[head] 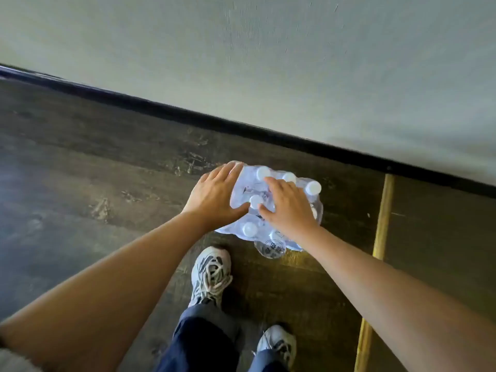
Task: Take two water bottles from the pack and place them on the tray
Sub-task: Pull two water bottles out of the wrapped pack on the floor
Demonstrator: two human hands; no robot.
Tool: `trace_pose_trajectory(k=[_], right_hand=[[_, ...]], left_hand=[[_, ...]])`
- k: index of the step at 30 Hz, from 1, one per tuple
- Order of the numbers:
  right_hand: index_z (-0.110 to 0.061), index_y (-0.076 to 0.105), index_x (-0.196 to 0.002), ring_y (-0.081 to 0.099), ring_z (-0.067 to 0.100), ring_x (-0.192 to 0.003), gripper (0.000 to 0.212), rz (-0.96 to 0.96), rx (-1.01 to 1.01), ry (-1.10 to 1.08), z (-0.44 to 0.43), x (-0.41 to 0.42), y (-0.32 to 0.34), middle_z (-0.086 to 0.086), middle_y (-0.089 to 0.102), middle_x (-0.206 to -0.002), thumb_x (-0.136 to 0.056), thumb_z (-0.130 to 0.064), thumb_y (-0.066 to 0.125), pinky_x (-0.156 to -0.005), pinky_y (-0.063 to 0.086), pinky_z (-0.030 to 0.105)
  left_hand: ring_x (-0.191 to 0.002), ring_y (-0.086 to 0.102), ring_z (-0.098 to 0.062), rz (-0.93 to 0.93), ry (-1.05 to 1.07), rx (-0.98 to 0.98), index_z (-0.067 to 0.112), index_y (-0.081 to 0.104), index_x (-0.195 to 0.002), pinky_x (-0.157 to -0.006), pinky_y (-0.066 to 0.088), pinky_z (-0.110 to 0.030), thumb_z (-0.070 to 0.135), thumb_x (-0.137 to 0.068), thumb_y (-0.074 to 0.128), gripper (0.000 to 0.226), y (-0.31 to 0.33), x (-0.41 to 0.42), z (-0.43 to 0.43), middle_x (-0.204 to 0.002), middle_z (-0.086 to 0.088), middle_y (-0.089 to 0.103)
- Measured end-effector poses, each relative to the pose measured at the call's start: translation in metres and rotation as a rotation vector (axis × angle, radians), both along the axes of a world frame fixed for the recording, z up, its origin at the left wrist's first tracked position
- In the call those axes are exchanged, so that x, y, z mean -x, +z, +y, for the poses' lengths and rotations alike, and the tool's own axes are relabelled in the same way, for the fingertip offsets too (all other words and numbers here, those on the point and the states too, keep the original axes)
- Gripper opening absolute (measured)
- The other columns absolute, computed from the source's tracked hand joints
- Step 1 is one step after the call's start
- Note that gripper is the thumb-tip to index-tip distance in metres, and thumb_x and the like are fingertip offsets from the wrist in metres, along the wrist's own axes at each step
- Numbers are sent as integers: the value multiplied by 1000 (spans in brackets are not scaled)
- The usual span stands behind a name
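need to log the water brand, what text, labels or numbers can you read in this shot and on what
Nothing can be read for certain.
Dark printed characters on the clear wrap at the near end of the pack of water bottles: too blurred and distorted to read.
A small dark mark on the wrap between the left hand and right hand: unreadable.
White bottle caps: no print visible.

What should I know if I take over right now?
Left hand: open, flat against the left side of the pack.
Right hand: open, fingers spread over the caps on top; no grip on any bottle yet.
Pack: on the floor by the wall, in front of the shoes, wrap partly torn. One bottle lies at its near edge.
Tray: not in view.
Done: nothing placed.
Left: pull two bottles out and put them on the tray.
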State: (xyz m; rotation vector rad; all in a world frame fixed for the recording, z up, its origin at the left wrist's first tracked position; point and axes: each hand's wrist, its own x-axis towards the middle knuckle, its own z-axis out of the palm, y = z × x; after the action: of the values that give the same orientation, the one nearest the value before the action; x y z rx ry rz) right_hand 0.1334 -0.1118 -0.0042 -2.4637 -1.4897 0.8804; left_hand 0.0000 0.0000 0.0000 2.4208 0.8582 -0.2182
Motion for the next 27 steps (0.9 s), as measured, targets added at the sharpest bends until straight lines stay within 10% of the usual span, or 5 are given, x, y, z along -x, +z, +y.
trace_pose_trajectory(k=[7,15,27], right_hand=[[-17,46,-125,57,35,-108,48,36,77,73,12,12,-50,13,56,-123,-80,-21,63,-84,48,42],[-6,53,-110,59,37,-100,40,73,68,91,22,7,-55,19,60,-112,-73,-7,67,-74,45,38],[-6,63,-95,62,26,-86,28,224,-123,78,23,-16,49,13,69,-94,-70,-13,73,-79,50,44]], left_hand=[[-145,-8,-15,-152,42,139,17,-1,-147,-121,1,-41,56,-80,52,94,-75,6,-19,-159,-3,-3],[-143,0,-25,-284,115,47,0,16,-144,-120,3,-38,52,-79,55,92,-93,2,-30,-155,-21,16],[-143,-9,-15,-234,38,238,12,6,-147,-118,-10,-32,68,-72,47,102,-57,8,-31,-157,-4,4]])
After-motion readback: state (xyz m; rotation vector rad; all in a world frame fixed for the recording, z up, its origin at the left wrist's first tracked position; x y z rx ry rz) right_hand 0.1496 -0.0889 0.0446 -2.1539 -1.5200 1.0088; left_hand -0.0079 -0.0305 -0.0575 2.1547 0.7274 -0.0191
